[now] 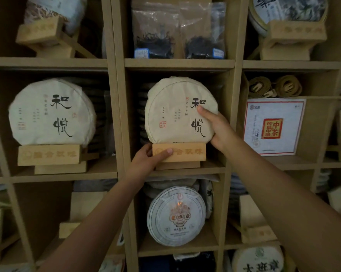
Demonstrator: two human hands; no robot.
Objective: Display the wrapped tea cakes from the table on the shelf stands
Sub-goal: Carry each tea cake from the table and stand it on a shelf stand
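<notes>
So the round tea cake in cream paper with black brush characters (pixel 180 110) sits upright on the pale wooden display stand (pixel 179 152) in the middle cubby, face toward the camera. The right hand (pixel 217 128) is nearer the cake, thumb pressed on its right face and fingers wrapped behind the lower right edge, gripping it. The left hand (pixel 150 158) pinches the stand's front left corner, thumb across the face. Looks like final straightening; the cake rests in the stand's groove. The tan wooden shelf (pixel 171 63) is snug, with a matching cream cake (pixel 51 112) one cubby left.
</notes>
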